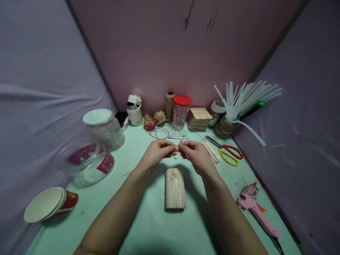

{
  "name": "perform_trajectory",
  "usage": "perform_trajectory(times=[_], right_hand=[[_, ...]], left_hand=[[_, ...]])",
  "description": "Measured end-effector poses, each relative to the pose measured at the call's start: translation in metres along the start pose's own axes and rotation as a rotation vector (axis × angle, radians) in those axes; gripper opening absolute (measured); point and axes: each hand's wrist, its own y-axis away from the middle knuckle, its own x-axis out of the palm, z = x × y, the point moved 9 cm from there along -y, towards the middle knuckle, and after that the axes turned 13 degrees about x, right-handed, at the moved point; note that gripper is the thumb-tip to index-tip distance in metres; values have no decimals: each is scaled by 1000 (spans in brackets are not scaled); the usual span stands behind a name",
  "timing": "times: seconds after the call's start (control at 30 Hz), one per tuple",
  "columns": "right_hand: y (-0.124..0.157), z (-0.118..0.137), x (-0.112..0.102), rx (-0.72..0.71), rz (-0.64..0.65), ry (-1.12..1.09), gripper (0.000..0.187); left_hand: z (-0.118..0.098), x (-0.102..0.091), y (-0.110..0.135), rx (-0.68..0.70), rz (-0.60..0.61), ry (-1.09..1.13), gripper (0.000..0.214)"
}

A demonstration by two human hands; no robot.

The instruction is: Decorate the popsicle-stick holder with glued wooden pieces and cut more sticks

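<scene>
The panel (175, 194), built of flat wooden sticks, rests on the table (148, 230) between the forearms and serves as the reference for all positions. Small wood chips (174, 175) lie on its far end.

Both hands are positioned just beyond the panel, fingertips meeting. The left hand (159, 151) pinches a small pale piece (177, 146) between thumb and index finger. The right hand (194, 153) pinches the same piece from the opposite side. The piece is mostly covered by the fingertips; it appears to be wood, but its exact shape cannot be made out. A pink-and-white pen (181, 140) shows directly behind the fingertips.

Right of the panel and beyond it: loose sticks (212, 153), then the scissors (225, 150), blades spread slightly and handles toward the near side. Right of the panel, near the table edge: the pink glue gun (259, 212).

Left of the panel: the nested cups (70, 202), tipped on their side; farther back, the clear tub (106, 162) and the white-lidded jar (110, 131).

Well beyond the panel, along the wall, left to right: flask (135, 115), twine (150, 123), spool (169, 108), red-lidded jar (181, 114), stick stack (200, 118) and glue sticks (236, 102) standing in a brown holder (224, 129).
</scene>
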Motion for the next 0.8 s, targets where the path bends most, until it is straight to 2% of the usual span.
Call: perform_trajectory(times=[0.47, 0.8], right_hand=[[-2, -1, 3, -22, -7, -2, 16], [-2, -2, 3, -38, -15, 15, 13]], left_hand=[[2, -2, -1, 10, -26, 36, 14], [-2, -4, 0, 44, -20, -30, 12]])
